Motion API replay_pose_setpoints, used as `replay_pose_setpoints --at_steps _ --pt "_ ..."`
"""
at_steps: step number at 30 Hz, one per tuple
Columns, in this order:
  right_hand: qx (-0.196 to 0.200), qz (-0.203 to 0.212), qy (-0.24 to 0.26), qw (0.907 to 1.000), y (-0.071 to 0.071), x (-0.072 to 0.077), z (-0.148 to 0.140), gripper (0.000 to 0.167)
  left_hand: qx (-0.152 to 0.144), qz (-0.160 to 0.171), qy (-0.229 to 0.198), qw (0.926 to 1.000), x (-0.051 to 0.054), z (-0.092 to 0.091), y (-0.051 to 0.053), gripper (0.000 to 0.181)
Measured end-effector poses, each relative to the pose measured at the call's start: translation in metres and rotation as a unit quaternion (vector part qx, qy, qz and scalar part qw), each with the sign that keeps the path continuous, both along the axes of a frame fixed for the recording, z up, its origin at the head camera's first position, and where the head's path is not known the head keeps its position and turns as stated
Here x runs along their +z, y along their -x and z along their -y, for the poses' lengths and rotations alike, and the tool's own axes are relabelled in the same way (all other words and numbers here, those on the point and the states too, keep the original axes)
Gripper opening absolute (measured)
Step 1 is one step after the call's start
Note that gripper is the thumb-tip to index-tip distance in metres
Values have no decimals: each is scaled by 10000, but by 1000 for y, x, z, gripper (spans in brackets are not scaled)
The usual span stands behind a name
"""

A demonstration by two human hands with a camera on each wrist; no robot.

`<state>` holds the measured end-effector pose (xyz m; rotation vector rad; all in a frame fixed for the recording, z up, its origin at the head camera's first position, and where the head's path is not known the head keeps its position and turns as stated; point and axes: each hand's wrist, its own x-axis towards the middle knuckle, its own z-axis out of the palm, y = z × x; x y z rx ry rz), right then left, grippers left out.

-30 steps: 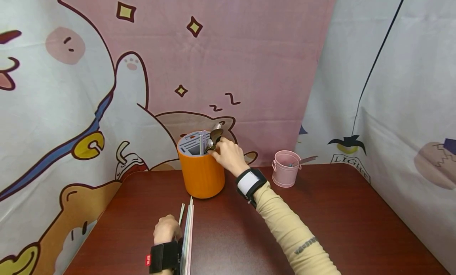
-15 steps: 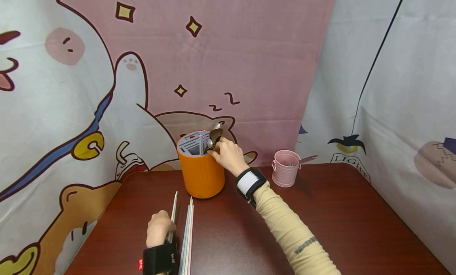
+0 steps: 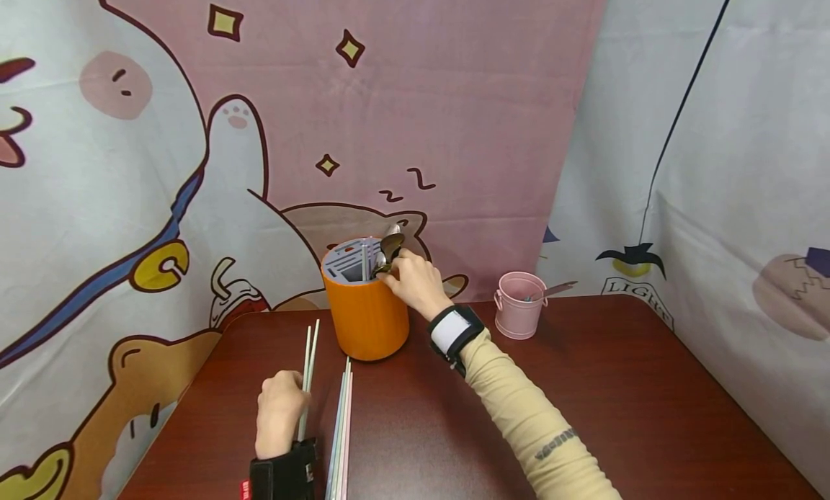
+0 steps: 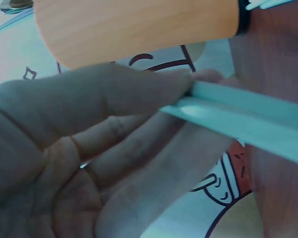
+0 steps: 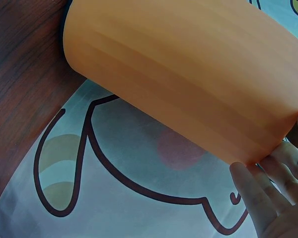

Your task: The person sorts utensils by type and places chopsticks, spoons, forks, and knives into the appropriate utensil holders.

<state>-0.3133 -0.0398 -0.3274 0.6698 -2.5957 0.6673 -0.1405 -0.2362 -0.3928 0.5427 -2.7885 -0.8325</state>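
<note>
My left hand (image 3: 280, 410) pinches a pair of pale green chopsticks (image 3: 310, 359) between thumb and fingers, their far ends rising off the table. In the left wrist view, the green sticks (image 4: 248, 119) come out from the fingertips. At the back stands an orange utensil holder (image 3: 366, 320) with a grey slotted top. My right hand (image 3: 418, 280) grips its right rim, beside several spoons (image 3: 391, 246) standing in it. The right wrist view has the fingers (image 5: 248, 191) against the rim; part of the hand is cut off there.
More pastel chopsticks (image 3: 340, 428) lie together on the brown table (image 3: 583, 399), right of my left hand. A small pink bucket (image 3: 519, 313) with a utensil handle (image 3: 559, 290) leaning out stands to the right of the holder. Printed cloth (image 3: 473, 125) hangs behind.
My left hand has moved left and a bit forward, lifting the pair of chopsticks away from the others lying on the table. The right hand has stayed on the holder's rim.
</note>
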Motion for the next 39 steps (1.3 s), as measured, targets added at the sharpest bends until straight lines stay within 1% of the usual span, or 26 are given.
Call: replay_pose_setpoints --at_steps 4,8,12,16,22,26,31,39 --pt "6 -7 -5 10000 0 0 0 30 57 -284 -56 9996 6 -2 -1 15" --pt "6 5 -4 10000 0 0 0 31 44 -594 -73 9982 9 -4 -1 15" --pt "12 24 3 10000 0 0 0 30 -17 -988 33 9951 9 -3 -1 17" --pt "28 23 17 10000 0 -1 0 30 -31 -1184 39 9930 9 -3 0 18" --pt "29 -15 15 10000 0 -1 0 30 83 -1517 60 9884 9 -4 2 16" --pt "22 -18 -11 10000 0 -1 0 30 160 -1750 -26 9844 9 -4 3 13" --pt "18 -17 -11 10000 0 -1 0 30 182 -1830 -105 9829 10 -5 3 14" --pt "34 -11 22 10000 0 -1 0 31 254 -1724 -75 9847 14 -4 -1 17"
